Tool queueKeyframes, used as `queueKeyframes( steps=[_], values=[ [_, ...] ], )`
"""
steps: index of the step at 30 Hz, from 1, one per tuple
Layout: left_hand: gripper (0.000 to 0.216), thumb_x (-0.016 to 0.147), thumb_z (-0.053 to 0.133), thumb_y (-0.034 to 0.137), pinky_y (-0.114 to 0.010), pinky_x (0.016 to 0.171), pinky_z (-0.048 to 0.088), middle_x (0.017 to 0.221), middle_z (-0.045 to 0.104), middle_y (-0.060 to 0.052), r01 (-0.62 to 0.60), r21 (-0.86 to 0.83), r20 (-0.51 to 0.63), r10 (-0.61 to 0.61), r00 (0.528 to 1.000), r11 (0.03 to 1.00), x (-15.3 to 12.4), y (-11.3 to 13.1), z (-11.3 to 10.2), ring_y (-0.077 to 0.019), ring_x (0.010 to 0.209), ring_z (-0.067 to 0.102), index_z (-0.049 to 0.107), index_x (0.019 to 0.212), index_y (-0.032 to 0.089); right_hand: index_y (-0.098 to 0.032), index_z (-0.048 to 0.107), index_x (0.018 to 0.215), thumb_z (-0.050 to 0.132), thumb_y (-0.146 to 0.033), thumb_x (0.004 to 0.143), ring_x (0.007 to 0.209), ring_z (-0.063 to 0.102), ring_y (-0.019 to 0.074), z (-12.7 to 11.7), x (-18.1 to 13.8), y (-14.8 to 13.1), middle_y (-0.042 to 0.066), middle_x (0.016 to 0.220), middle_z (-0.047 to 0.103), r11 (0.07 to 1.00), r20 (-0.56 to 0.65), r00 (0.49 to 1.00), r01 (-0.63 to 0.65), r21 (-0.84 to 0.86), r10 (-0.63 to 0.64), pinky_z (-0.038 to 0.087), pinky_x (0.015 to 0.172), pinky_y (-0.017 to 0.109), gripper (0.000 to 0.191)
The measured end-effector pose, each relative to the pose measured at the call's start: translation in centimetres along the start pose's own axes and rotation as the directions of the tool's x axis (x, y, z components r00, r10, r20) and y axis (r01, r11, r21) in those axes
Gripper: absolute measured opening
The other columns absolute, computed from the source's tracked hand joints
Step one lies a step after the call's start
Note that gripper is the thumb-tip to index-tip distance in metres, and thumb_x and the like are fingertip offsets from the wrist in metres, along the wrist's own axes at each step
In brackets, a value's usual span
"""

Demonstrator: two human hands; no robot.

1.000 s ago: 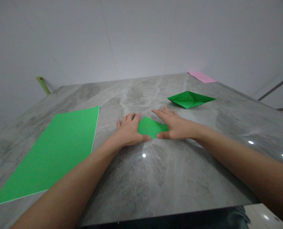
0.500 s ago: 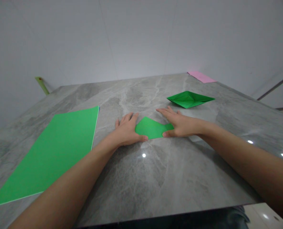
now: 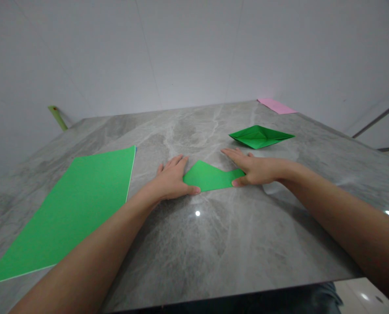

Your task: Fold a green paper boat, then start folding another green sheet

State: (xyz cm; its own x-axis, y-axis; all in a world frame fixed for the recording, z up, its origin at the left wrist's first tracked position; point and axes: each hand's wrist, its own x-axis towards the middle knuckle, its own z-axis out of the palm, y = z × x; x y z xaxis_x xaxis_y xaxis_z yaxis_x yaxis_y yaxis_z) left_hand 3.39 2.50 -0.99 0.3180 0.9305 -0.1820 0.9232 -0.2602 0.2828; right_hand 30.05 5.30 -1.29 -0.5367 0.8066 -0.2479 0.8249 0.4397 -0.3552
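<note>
A small folded green paper (image 3: 209,177) lies flat on the grey marble table (image 3: 214,244), near its middle. My left hand (image 3: 171,181) rests flat on the paper's left end, fingers stretched out and thumb along the near edge. My right hand (image 3: 253,168) presses flat on its right end, fingers pointing left and away. Both hands are open and lie on the paper without gripping it. The parts of the paper under the palms are hidden.
A stack of green paper sheets (image 3: 73,205) lies at the left. A folded green paper boat (image 3: 259,136) sits behind my right hand. A pink sheet (image 3: 276,105) lies at the far right corner. A green stick (image 3: 58,117) leans at the far left edge.
My hands have slid apart along the folded paper, the right one moving further right, so more green shows between them.
</note>
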Motion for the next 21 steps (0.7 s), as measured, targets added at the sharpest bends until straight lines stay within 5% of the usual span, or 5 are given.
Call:
queueKeyframes(
  steps=[10,16,21],
  values=[
    [0.106,0.067,0.068,0.055,-0.056,0.116,0.015,0.161,0.008,-0.021,0.044,0.0,0.112,-0.044,0.993,0.999,-0.3,-0.2,-1.0,-0.0326,0.149,0.008,0.019,0.152,0.014,-0.02,0.011,0.156,0.071,-0.045,0.073,0.145,0.009,0.0428,-0.7,-0.1,1.5,0.013,0.161,0.009,1.0,0.035,0.999,-0.002,-0.031,0.003,0.021,0.114,0.064,0.105],
    [0.112,0.064,0.069,0.057,-0.065,0.111,0.017,0.16,0.0,-0.024,0.105,0.085,0.157,-0.117,0.981,0.991,-0.6,-1.7,-1.8,-0.0392,0.147,0.001,0.015,0.153,0.016,-0.02,0.015,0.156,0.071,-0.043,0.075,0.145,0.015,0.04,-0.9,-0.4,2.4,0.012,0.161,0.015,0.998,0.036,0.999,0.023,-0.055,-0.021,0.027,0.115,0.058,0.101],
    [0.114,0.063,0.068,0.056,-0.06,0.113,0.019,0.161,-0.001,-0.021,0.09,0.106,0.219,-0.111,0.969,0.99,-1.2,-3.0,-2.9,-0.0377,0.147,-0.001,0.013,0.154,0.016,-0.021,0.019,0.155,0.071,-0.04,0.076,0.145,0.018,0.0387,-1.0,-0.7,2.9,0.012,0.16,0.019,0.996,0.028,0.998,0.062,-0.068,-0.06,0.029,0.115,0.058,0.097]
  ],
)
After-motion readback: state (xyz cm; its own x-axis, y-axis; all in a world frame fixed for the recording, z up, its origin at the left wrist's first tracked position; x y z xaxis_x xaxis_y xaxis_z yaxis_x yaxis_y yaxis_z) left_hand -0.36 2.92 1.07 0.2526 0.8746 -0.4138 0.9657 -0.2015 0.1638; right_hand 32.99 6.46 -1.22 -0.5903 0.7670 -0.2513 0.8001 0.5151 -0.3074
